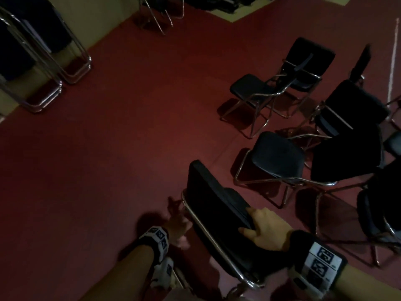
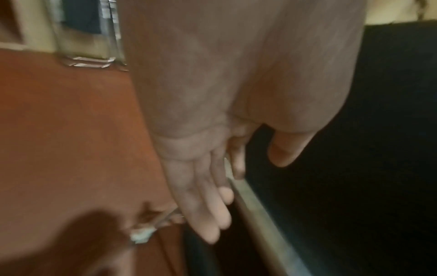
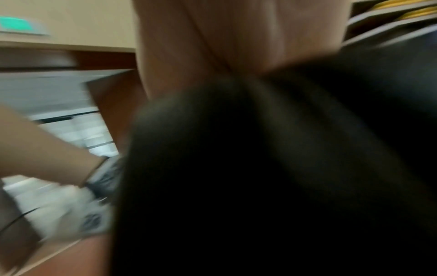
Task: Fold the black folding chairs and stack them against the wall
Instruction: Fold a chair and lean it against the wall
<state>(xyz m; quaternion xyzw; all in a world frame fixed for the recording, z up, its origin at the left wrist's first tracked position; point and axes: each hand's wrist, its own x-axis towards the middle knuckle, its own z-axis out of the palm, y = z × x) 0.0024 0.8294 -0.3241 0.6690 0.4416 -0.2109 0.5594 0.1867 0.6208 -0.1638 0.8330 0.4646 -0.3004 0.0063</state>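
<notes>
A black folding chair [image 1: 213,205], folded nearly flat, leans just in front of me in the head view. My right hand [image 1: 263,230] grips the top edge of its black padding [image 3: 272,177]. My left hand [image 1: 178,224] is open beside the chair's chrome side tube [image 2: 257,209], fingers [image 2: 212,214] straight, holding nothing. Two folded chairs [image 1: 41,61] lean against the wall at the upper left.
Several unfolded black chairs [image 1: 275,157] stand close together on the red floor [image 1: 119,137] to the right. Another chrome chair frame [image 1: 160,16] stands at the far wall. The floor between me and the leaning chairs is bare carpet.
</notes>
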